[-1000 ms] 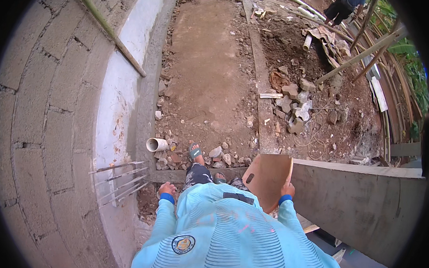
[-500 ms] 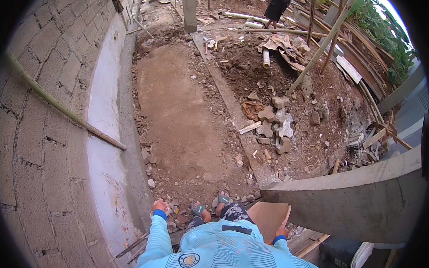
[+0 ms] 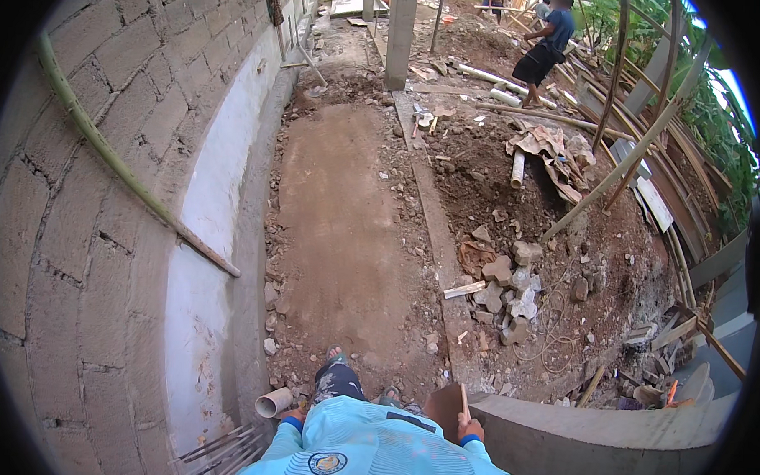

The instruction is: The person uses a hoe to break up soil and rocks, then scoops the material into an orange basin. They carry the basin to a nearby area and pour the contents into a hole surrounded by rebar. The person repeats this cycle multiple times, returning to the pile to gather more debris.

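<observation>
1 brn board (image 3: 445, 407) in R hand (image 3: 471, 428) grip; L hand (image 3: 293, 415) nr pipe (image 3: 275, 402), grip unclear.

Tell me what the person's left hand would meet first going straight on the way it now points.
Probably the short pale pipe just ahead of the left hand, or the rubble beside it; depth is hard to judge.

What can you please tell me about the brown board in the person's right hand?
The brown board looks like wood, with a flat face and a paler right edge, which the right hand grips. It seems roughly upright, beside the grey concrete beam; whether they touch is unclear. The light-blue shirt hides its lower part.
</observation>
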A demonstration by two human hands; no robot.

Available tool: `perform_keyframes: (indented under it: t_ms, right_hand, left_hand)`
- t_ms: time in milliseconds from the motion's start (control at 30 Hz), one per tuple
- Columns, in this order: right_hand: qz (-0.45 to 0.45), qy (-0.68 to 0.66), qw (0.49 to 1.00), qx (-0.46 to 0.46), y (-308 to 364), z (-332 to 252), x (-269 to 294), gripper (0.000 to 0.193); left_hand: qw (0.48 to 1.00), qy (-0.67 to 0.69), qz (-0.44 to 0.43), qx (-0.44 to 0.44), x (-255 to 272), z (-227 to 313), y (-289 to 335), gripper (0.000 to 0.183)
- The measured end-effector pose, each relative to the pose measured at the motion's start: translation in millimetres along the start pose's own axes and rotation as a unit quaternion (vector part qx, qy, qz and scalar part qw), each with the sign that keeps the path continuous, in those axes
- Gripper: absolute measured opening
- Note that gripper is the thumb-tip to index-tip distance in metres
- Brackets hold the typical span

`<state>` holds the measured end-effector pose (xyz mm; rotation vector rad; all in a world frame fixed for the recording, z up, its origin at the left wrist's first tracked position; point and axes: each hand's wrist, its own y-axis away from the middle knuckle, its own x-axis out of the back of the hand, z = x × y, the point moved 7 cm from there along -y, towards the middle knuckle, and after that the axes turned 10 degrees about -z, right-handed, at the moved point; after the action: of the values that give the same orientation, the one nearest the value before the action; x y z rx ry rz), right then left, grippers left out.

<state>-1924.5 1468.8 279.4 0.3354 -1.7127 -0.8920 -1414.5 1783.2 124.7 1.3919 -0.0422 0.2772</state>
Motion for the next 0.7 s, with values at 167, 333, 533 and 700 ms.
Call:
perform_keyframes:
  t_ms: [167,333,533,700]
  right_hand:
    - [0.075,0.0,0.997,-0.003,-57.7,-52.6,29.2,0.067]
    - [0.253,-0.114,0.961,-0.017,-94.4,-162.6,68.3,0.05]
    - [0.31,-0.158,0.912,-0.217,-171.3,-215.9,83.5,0.047]
    - [0.154,-0.058,0.963,-0.214,-218.2,-376.5,94.4,0.047]
  left_hand:
    - [0.887,-0.457,-0.027,-0.057,29.9,71.3,-30.5,0.036]
    - [0.924,-0.367,0.054,-0.096,143.5,160.2,-141.7,0.035]
    - [0.919,0.38,0.051,-0.09,305.0,376.1,-170.4,0.02]
    - [0.866,0.404,0.072,-0.284,433.0,524.1,-165.3,0.023]
